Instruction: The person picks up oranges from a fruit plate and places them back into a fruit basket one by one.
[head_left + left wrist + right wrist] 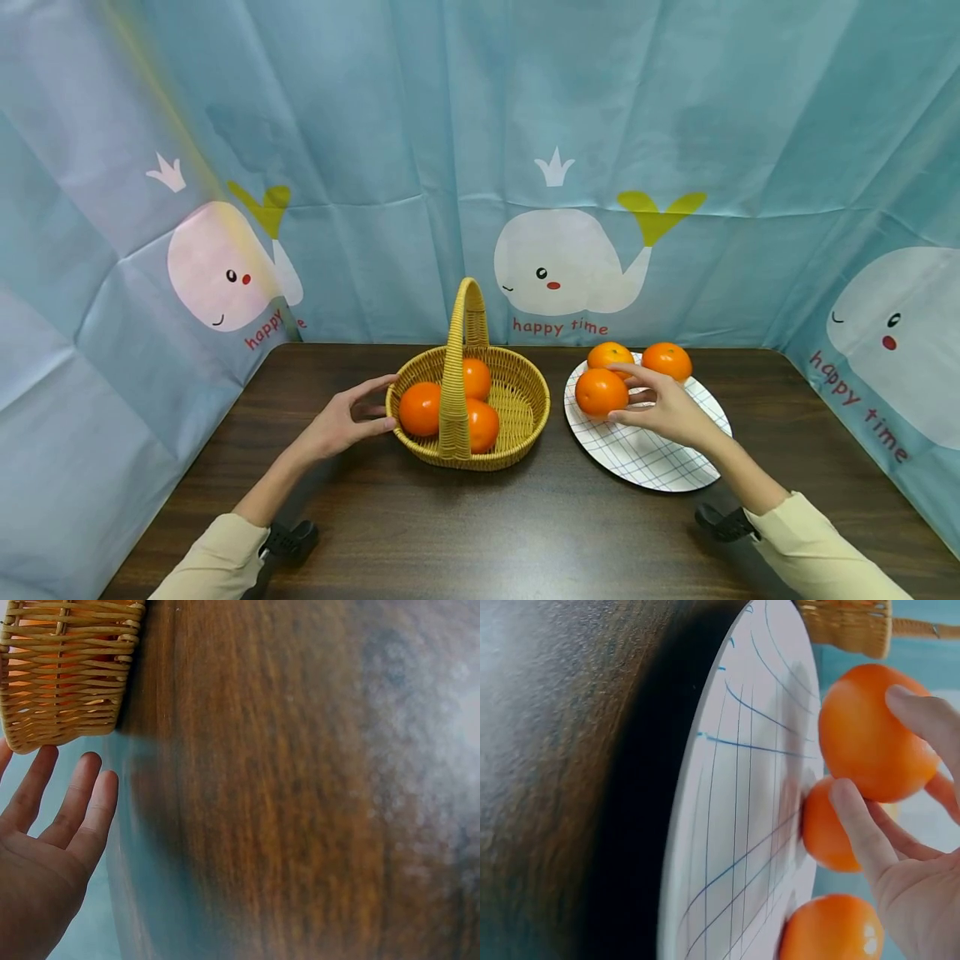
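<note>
The basket [521, 417] is touched on its left by the left hand [339, 423], fingers spread; to its right, an orange [599, 393] is pinched by the right hand [672, 410].

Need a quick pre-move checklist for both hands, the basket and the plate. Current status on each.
1. Orange secure in right hand: ok, held between thumb and fingers.
2. Held orange fully clear of plate: cannot tell, the views don't settle the gap.
3. Left hand at basket: ok, fingertips at its left side; how firmly, cannot tell.
4. Room in basket: ok, its right side shows bare wicker; three oranges sit left and middle.
5. Handle folded out of the way: not ok, it stands upright across the opening.
</note>
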The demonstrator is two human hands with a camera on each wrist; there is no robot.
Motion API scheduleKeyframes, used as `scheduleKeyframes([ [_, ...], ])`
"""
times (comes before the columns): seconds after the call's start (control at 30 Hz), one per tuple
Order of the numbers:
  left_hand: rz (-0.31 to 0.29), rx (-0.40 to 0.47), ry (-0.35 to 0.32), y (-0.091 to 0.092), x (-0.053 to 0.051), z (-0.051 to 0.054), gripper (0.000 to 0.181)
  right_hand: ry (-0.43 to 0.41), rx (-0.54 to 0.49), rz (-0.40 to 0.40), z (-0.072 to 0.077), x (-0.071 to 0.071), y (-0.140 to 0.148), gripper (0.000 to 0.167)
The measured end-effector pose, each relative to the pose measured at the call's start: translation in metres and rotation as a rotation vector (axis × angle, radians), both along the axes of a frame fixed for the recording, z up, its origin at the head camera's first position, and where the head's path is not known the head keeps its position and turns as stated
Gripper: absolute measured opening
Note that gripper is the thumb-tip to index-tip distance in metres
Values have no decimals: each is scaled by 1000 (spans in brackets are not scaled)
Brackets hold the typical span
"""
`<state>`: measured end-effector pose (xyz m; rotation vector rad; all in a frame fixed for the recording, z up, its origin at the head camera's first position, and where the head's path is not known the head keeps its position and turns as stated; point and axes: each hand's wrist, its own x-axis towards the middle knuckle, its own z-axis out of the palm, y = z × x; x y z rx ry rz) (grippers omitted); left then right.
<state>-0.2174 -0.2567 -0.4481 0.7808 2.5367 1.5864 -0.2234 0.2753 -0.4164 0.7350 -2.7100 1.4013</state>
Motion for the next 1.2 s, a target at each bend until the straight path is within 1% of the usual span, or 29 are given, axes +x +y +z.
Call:
scheduleKeyframes([
  [0.13, 1, -2, -6, 0, 1, 0, 65, -16, -39, -17, 0, 4, 6, 68],
  [0.33, -3, -4, -3, -1, 2, 0, 65, -14, -70, -16, 3, 6, 10, 68],
  [0.5, 4, -5, -2, -1, 2, 1, 66, -24, -87, -13, 6, 5, 10, 70],
  [0.73, -3, 2, -5, 0, 2, 1, 65, -16, -95, -10, 9, 2, 6, 70],
  [0.9, -6, 4, -3, 0, 2, 1, 65, -24, -122, 15, 10, -2, 0, 70],
  [1.2, -6, -4, 4, 0, 1, 0, 65, -33, -159, 61, 12, -4, -12, 70],
])
